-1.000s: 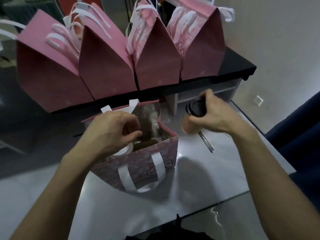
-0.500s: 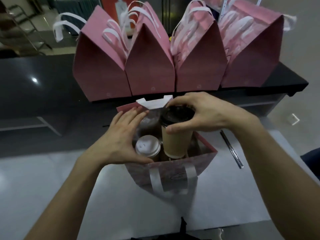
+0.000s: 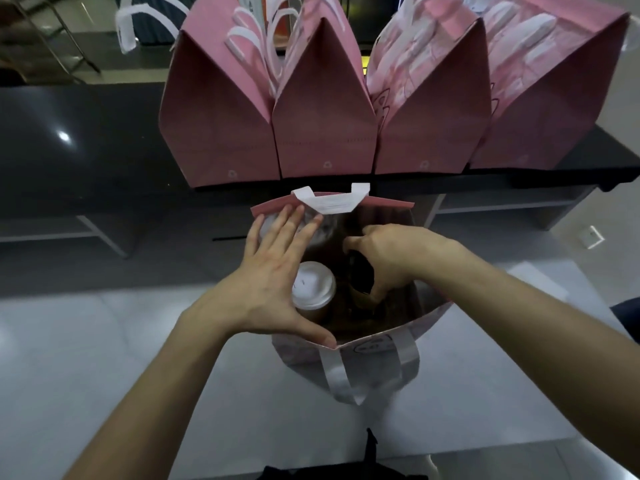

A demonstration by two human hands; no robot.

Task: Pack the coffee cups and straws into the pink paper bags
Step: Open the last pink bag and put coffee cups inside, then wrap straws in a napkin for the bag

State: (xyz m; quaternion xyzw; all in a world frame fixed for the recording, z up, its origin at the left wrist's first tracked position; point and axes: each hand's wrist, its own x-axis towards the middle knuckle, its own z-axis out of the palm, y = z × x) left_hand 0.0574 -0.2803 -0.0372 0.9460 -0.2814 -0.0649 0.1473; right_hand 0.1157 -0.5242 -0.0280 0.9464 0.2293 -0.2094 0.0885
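Observation:
An open pink paper bag (image 3: 377, 344) with white handles stands on the light table in front of me. Inside it on the left sits a brown coffee cup with a white lid (image 3: 313, 285). My right hand (image 3: 394, 258) is down inside the bag, fingers curled round the black lid of a second brown cup (image 3: 362, 282) on the right side. My left hand (image 3: 273, 275) lies flat with straight fingers along the bag's left rim, thumb on the near edge, holding the mouth wide. Another white lid shows under my left fingers; no straws are visible.
Several closed pink bags (image 3: 325, 109) with white handles stand in a row on the black counter (image 3: 79, 143) behind the open bag. The light table (image 3: 86, 358) stretches left and right of it. A wall socket (image 3: 594, 237) shows low at the right.
My right hand carried the black-lidded cup from the right of the bag over its mouth and has lowered it inside. My left hand shifted from gripping the rim to lying flat along it.

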